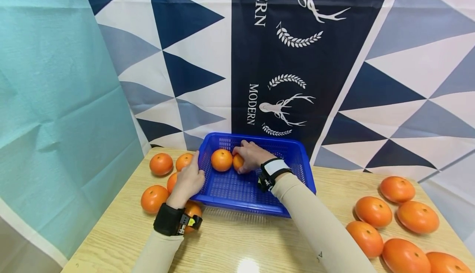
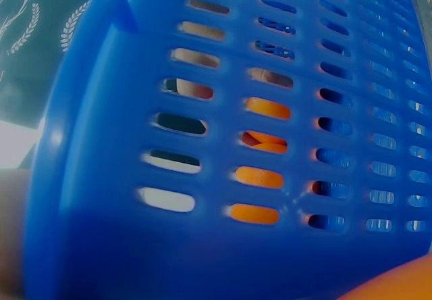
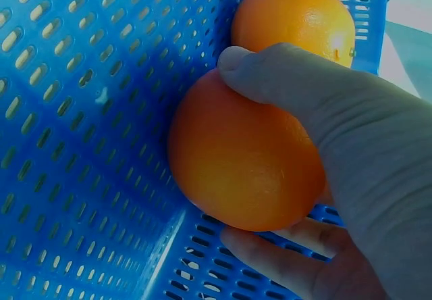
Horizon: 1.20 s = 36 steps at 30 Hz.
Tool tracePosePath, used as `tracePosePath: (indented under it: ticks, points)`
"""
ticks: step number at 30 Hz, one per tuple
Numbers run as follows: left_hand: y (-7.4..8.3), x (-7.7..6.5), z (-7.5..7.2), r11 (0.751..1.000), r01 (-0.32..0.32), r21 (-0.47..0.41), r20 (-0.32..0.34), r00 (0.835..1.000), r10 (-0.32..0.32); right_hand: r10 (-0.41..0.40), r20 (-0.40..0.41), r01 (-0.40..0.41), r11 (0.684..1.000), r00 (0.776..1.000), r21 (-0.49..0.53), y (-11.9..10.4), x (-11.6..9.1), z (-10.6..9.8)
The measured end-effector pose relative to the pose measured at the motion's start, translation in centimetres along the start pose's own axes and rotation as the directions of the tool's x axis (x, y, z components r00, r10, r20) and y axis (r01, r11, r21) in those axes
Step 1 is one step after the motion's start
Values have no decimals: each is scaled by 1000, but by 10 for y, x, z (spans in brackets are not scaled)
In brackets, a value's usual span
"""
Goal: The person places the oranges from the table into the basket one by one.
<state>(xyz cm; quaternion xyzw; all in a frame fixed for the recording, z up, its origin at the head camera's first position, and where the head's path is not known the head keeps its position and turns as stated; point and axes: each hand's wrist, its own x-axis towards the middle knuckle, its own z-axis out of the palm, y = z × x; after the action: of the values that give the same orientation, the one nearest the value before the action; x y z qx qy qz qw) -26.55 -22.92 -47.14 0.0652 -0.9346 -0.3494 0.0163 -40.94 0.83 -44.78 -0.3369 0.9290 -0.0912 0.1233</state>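
A blue plastic basket with slotted walls stands on the table. Inside it, my right hand holds an orange, thumb over one side and fingers round the other. Another orange sits just left of it in the basket, near the back wall. My left hand grips the basket's left rim, its fingers partly hidden by the wall. In the left wrist view the basket's slotted side fills most of the picture, and orange skin shows through some slots.
Several oranges lie left of the basket around my left hand, among them one orange at the table's left side. More oranges, including one, are grouped at the right. A patterned cloth hangs right behind the wooden table.
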Motion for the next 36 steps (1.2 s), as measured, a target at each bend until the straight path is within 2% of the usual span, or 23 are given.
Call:
tracePosePath:
  ticks: [2, 9, 17, 25, 29, 32, 36]
  points:
    - [0, 0, 0, 1000, 3, 0, 0, 1000, -3, 3, -5, -3, 1000, 1000, 2, -1, -2, 0]
    - [-2, 2, 1, 1000, -2, -3, 3, 1000, 2, 46, 20, -46, 999, 999, 6, -27, -26, -18]
    - [0, 0, 1, 1000, -3, -6, 4, 1000, 3, 18, -2, -18, 1000, 1000, 4, -21, -24, -16]
    - [5, -3, -2, 1000, 5, 1, 3, 1000, -5, 29, 15, -30, 999, 999, 16, -32, -43, -35]
    - [14, -12, -9, 1000, 4, 6, 4, 1000, -4, 35, 13, -35, 999, 999, 32, -30, -52, -41]
    - [9, -7, -6, 1000, 4, 19, 2, 1000, -4, 25, 4, -25, 999, 1000, 38, -27, -58, -44]
    - [-18, 17, 13, 1000, 6, 25, -3, 1000, -6, 0, -11, 0, 1000, 1000, 31, -25, -67, -48]
